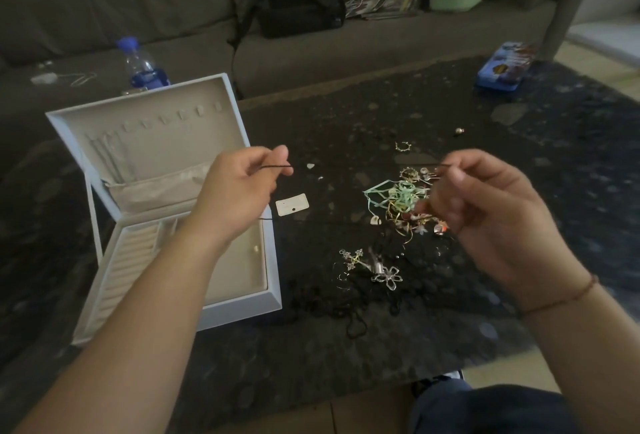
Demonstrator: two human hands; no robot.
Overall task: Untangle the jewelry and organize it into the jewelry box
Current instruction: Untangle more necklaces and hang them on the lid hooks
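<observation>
1. Head view: the left hand [239, 191] pinches one end of a thin black cord [277, 166]; the right hand [485, 211], blurred, pinches what appears to be its other end, above the desk [346, 357].
2. The jewelry box [173, 211] lies open at left, just beside the left wrist.
3. The tangled jewelry [405, 205], green ribbon and metal pieces, lies under the right hand; more black cord [332, 302] and a flower pendant [389, 276] lie nearer.
4. Risk: a hard pull may tighten knots or drag the pile.
5. Risk: small loose pieces could roll off, being hard to see on the dark surface.
</observation>
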